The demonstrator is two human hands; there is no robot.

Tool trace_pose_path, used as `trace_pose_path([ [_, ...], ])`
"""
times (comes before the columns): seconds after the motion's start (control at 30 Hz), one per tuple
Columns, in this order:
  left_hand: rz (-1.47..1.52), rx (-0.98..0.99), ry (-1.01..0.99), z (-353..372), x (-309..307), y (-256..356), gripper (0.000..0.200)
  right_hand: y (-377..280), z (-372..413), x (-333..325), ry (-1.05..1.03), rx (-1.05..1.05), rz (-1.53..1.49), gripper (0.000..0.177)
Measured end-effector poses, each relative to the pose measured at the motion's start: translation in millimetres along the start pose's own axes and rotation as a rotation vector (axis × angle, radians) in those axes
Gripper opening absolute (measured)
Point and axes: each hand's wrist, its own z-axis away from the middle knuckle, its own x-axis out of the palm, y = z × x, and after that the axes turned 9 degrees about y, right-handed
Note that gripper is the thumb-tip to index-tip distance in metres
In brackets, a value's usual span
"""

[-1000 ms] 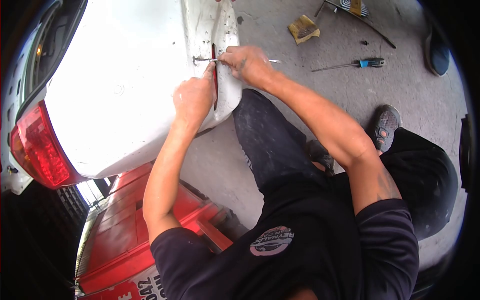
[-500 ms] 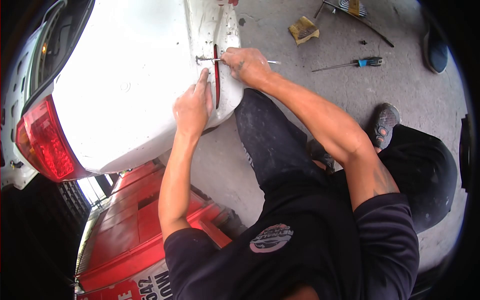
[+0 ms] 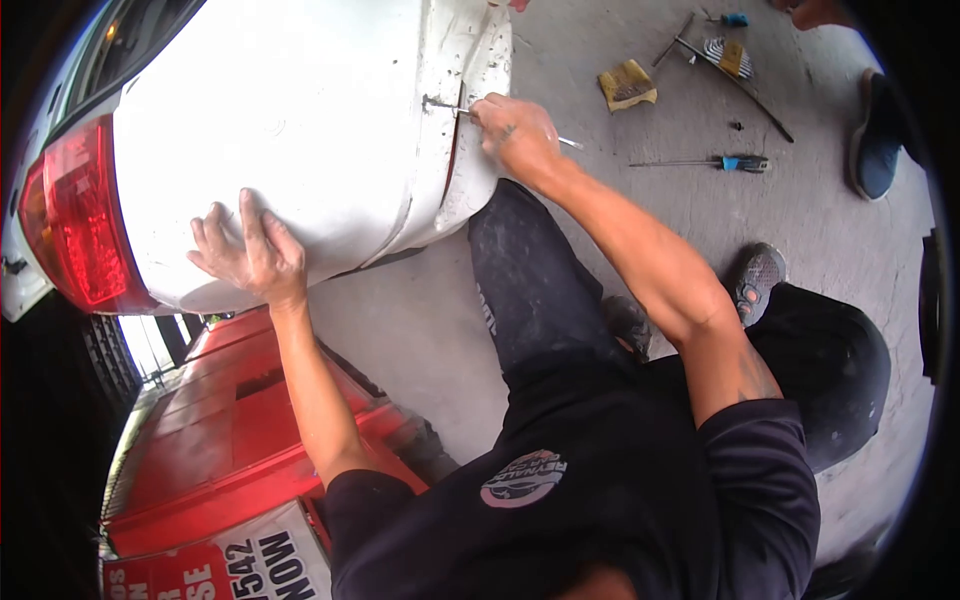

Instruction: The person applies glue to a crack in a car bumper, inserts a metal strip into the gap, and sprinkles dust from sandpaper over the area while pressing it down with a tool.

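My left hand (image 3: 255, 250) lies with fingers spread on the white car bumper (image 3: 330, 150), to the right of the red tail light (image 3: 85, 215). A thin metal rod tool (image 3: 570, 143) is gripped in my right hand (image 3: 515, 130) at the bumper's right end. The tool's far tip touches a dark mark on the panel, crossing a narrow reddish slot (image 3: 452, 165) partly hidden by that hand.
On the concrete floor lie a blue-handled screwdriver (image 3: 740, 163), a yellow-brown sanding block (image 3: 628, 85), a long rod (image 3: 745, 92) and a set of metal keys (image 3: 730, 57). Another person's shoe (image 3: 874, 150) stands at right. A red metal structure (image 3: 220, 430) is at lower left.
My left hand has moved left from beside the slot and now lies spread on the bumper near the tail light. My right hand still grips the tool. The view has shifted slightly.
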Motion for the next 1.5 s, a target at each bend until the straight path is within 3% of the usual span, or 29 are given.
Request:
trace_pose_path([
  [0.73,0.047,-0.045,-0.012,7.6,4.2,5.6,0.044,-26.3,6.5,4.0,0.061,0.140,0.100,0.021],
  [1.5,0.058,-0.066,-0.025,6.2,2.4,6.7,0.040,-25.5,5.6,2.9,0.027,0.120,0.085,0.022],
])
